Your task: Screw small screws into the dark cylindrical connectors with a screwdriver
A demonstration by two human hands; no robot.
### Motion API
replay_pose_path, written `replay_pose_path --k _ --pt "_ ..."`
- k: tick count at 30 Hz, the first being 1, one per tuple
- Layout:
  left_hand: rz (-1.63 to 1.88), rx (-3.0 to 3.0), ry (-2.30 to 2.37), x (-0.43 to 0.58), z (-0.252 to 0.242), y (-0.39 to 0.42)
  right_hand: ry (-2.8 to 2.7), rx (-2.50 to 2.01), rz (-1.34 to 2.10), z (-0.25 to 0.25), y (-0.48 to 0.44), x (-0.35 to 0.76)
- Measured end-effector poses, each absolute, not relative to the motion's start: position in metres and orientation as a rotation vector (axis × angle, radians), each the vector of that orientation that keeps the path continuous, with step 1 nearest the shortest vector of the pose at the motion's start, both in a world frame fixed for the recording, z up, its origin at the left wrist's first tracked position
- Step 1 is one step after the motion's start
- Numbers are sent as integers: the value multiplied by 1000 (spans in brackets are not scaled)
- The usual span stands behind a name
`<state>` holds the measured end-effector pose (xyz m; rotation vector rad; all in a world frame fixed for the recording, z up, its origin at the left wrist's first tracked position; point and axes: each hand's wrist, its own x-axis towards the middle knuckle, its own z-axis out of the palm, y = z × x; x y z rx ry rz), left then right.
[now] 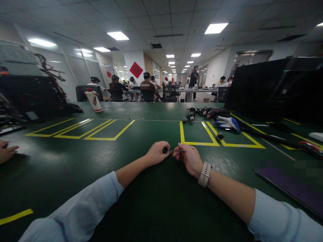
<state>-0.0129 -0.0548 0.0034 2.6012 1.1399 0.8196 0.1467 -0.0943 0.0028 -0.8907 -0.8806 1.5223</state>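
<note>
My left hand [156,153] rests on the green table [141,188] with its fingers curled round a small dark round part [165,150]. My right hand [189,158], with a pale watch on the wrist, pinches a thin metal tool [174,151] whose tip points left into that part. The two hands nearly touch at the middle of the table. Both forearms come out of light blue sleeves.
Yellow taped boxes [83,129] mark the table. Small dark parts [202,112], a blue-white glove [228,123] and a dark cylinder [220,135] lie at the right. A white cup [94,99] stands far left. Another person's hand [7,151] rests at the left edge. People sit at desks behind.
</note>
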Motion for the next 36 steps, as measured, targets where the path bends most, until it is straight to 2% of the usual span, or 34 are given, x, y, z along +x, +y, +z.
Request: replay_pose_path --k 3,10,15,22,25,31,33,36 --pt "841 2588 1163 -13 4 -55 -912 -875 1457 3 -96 147" --pt "640 2748 1214 -8 6 -61 -1365 -950 967 8 -107 144" --pt "588 2788 1134 -8 8 -63 -1163 -942 1215 7 -100 146" --pt "784 2654 1080 -12 4 -57 -886 -893 1506 0 -92 149" --pt "819 2626 1143 -11 4 -56 -909 -872 1406 2 -96 148" --pt "664 2697 1225 -9 5 -60 -1360 -939 921 7 -106 147" --pt "629 2727 1191 -9 5 -60 -1420 -951 911 7 -106 146" --pt "656 2703 1098 -10 5 -60 -1261 -927 1129 5 -101 147"
